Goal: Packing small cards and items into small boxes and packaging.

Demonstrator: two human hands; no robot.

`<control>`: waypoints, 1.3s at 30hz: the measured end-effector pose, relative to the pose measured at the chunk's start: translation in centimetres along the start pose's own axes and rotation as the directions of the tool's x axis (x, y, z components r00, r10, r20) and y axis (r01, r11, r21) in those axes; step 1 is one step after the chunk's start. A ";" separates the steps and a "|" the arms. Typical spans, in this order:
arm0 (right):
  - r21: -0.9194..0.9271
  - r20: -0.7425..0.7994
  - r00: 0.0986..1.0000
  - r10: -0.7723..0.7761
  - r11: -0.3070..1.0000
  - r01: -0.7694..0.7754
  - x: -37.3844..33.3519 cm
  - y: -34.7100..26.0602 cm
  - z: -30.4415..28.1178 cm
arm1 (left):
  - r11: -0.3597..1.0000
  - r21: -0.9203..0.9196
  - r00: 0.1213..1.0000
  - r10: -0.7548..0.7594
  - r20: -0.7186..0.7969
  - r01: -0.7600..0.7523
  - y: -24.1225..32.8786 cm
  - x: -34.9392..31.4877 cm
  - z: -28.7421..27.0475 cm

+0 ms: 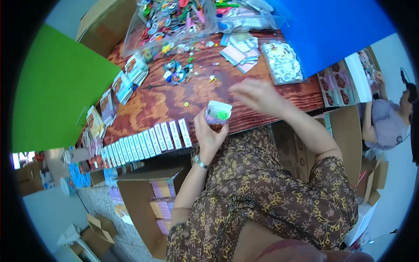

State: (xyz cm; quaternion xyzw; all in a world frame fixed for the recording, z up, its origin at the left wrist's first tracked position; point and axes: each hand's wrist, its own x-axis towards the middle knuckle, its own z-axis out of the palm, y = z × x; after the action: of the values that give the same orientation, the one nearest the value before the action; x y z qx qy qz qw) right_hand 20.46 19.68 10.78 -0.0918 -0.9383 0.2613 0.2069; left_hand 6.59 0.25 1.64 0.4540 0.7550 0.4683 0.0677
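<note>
My left hand (209, 136) is closed around a small open-topped box (211, 114) near the table's front edge. A bright green round piece (223, 115) shows at the box's opening. To the right of the box and above the table hovers my right hand (259, 97), blurred by motion, its fingers stretched toward the left; I see nothing held in it. Left of my left hand, a long row of slim white boxes (150, 142) stands upright along the front edge. A little yellow ring (186, 104) lies on the wood between the row and the loose trinkets (178, 72).
Two clear plastic bins hold colourful trinkets (174, 19) and packets (248, 22) at the back. Paper cards (242, 54) and a bag of white pieces (282, 62) lie before them. A green panel (65, 87) and a blue panel (336, 30) flank the table. Another person (388, 113) sits right.
</note>
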 end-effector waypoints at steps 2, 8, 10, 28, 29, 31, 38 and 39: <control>-0.115 -0.126 0.969 0.213 0.967 -0.228 -1.4 4.4 -2.8 | 1.000 0.017 1.000 0.025 0.017 -0.025 0.0 0.0 0.1; -0.261 -0.255 0.728 0.636 0.680 -0.685 -6.7 18.7 -7.0 | 0.998 -0.051 0.996 0.041 0.083 -0.037 0.7 -0.2 2.0; -0.245 -0.271 0.742 0.613 0.702 -0.669 -6.4 20.4 -5.9 | 0.997 -0.064 0.992 0.038 0.118 -0.030 1.0 -0.3 2.2; -0.104 -0.237 0.736 0.634 0.737 -0.668 -6.0 21.6 -6.7 | 1.000 -0.014 0.990 0.002 0.143 0.000 0.1 -0.4 1.7; -0.105 -0.240 0.737 0.633 0.737 -0.667 -5.8 22.0 -6.9 | 1.000 -0.008 0.990 0.015 0.138 -0.015 0.1 -0.5 1.8; -0.177 -0.376 0.684 0.625 0.676 -0.715 -5.6 23.0 -7.1 | 1.000 -0.019 0.989 0.018 0.147 -0.015 0.5 -0.3 1.7; -0.428 -0.260 0.546 0.796 0.412 -0.804 -2.1 18.8 -5.8 | 1.000 -0.006 0.989 0.000 0.146 0.001 0.6 -0.8 1.4; -0.427 -0.264 0.542 0.798 0.408 -0.807 -2.5 19.2 -5.7 | 1.000 -0.009 0.989 0.004 0.149 -0.002 0.6 -0.8 1.4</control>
State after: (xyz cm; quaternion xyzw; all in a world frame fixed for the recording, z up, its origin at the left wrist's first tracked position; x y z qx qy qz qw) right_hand 26.44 37.79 4.27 -0.5819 -0.8093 0.0735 0.0332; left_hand 8.15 0.65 1.02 0.4886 0.7452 0.4362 0.1253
